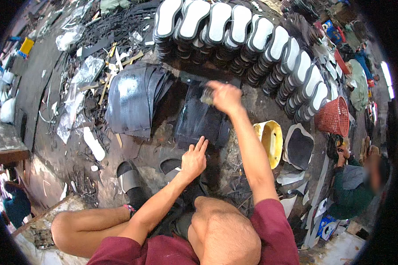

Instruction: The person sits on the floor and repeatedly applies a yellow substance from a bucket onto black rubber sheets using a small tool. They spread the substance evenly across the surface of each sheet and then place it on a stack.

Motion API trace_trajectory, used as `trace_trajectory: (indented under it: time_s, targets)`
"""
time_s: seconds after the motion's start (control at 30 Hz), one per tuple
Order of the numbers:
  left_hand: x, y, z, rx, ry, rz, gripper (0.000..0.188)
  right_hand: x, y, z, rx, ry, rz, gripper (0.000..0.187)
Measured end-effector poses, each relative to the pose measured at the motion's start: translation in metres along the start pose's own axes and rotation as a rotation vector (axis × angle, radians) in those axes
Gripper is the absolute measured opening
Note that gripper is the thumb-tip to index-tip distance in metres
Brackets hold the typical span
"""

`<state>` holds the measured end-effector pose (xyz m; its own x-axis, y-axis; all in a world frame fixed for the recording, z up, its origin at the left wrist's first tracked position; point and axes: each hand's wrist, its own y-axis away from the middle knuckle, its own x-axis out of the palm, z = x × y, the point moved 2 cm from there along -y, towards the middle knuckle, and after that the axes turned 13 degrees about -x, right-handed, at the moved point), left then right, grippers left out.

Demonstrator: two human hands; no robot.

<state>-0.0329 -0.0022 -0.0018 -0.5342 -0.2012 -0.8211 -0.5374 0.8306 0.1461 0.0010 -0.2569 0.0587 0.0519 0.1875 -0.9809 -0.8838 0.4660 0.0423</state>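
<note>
A shiny wet-looking black sheet (pixel 192 117) lies on the floor in front of me. My left hand (pixel 194 158) rests at its near edge, fingers stretched out and touching it. Over the sheet's far end, my right hand (pixel 227 96) is closed on a small greyish flat object (pixel 207 95), blurred by motion, so its kind is unclear. To the left lies a fanned stack of glossy black sheets (pixel 130 100). A cut-open yellow plastic container (pixel 275 143) stands right of my right forearm.
Stacks of white-topped black shoe soles (pixel 217 24) curve around the far side and right. A red plastic basket (pixel 334 117) stands at their end. Dark sole-shaped pieces (pixel 300 147) lie nearer. Scraps and clear plastic (pixel 70 108) litter the left. Another person (pixel 353 185) sits at the right.
</note>
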Motion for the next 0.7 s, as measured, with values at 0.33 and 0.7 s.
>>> trace_trajectory:
  time_s: [0.33, 0.7]
  targets:
    - [-0.047, -0.014, 0.063, -0.187, 0.497, -0.622, 0.03, 0.064, 0.125, 0.065, -0.405, -0.176, -0.144, 0.035]
    - [-0.045, -0.07, 0.015, 0.367, -0.019, -0.061, 0.063, -0.074, 0.184, -0.003, 0.25, -1.258, -1.227, 0.022]
